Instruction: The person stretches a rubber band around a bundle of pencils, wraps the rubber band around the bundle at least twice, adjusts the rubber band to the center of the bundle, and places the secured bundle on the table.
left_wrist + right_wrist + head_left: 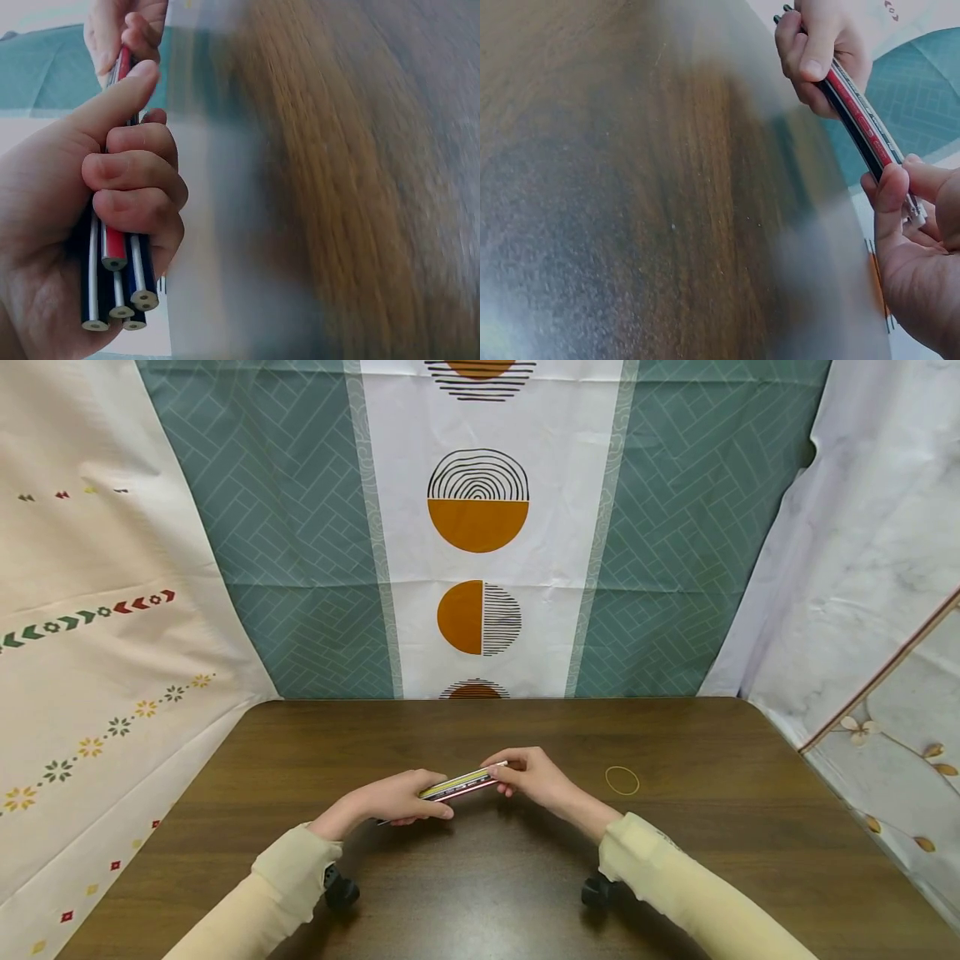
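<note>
A bundle of several pencils is held slantwise above the table between my two hands. My left hand grips the near-left end, its fingers curled round the bundle. Flat, unsharpened ends stick out below that palm in the left wrist view, where a red pencil lies among dark ones with silvery stripes. At the other end, my right hand pinches the bundle between thumb and fingers, with white tips showing just past them. A thin yellow rubber band lies on the table, right of my right hand.
The brown wooden table reaches back to a patterned curtain. More patterned cloth hangs at the left and right sides. A black device sits under the left cuff, and another black device under the right cuff.
</note>
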A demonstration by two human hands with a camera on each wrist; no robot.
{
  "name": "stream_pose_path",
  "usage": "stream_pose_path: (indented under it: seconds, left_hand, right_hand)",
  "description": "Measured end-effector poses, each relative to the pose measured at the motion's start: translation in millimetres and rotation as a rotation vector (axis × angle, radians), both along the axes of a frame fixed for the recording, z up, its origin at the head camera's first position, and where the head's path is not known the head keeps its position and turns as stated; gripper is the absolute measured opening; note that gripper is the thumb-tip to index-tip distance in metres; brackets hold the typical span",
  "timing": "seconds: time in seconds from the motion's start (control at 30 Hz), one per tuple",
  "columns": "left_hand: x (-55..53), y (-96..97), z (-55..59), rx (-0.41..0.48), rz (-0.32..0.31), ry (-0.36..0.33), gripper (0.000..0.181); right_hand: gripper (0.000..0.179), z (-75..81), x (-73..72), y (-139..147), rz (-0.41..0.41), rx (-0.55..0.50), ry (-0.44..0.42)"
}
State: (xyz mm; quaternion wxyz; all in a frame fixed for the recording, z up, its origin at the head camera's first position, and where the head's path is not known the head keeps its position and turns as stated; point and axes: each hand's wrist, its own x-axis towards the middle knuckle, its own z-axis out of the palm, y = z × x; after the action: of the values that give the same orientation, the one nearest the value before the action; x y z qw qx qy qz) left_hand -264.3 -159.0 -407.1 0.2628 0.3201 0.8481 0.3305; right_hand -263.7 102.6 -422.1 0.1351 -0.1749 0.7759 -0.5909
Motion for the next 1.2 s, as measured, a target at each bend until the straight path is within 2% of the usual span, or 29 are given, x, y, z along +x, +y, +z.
stream_pose_path:
  seconds: [0.27, 0.47, 0.63, 1.0, 1.2]
  left_hand:
    - [3.3, 9.3, -2.7, 0.053, 0.012, -0.118, 0.022]
    - [4.9, 15.9, -2.6, 0.099, 0.021, -0.128, 0.019]
    - [5.3, 22.3, -3.2, 0.127, 0.049, -0.149, 0.022]
    - [5.2, 30.9, -8.4, 0.143, 0.093, -0.040, 0.020]
    - [8.4, 35.5, -10.0, 0.157, 0.129, 0.034, 0.024]
  right_hand:
    - [0.025, 2.6, 1.0, 3.8, -0.030, -0.004, 0.026]
    - [0.026, 2.0, 0.8, 8.0, -0.042, 0.004, 0.036]
    - [0.028, 2.7, 0.9, 9.8, -0.075, 0.003, 0.088]
    - [0.027, 2.8, 8.0, 6.4, -0.187, -0.058, 0.175]
    - [0.023, 5.4, 12.8, 4.9, -0.251, -0.019, 0.256]
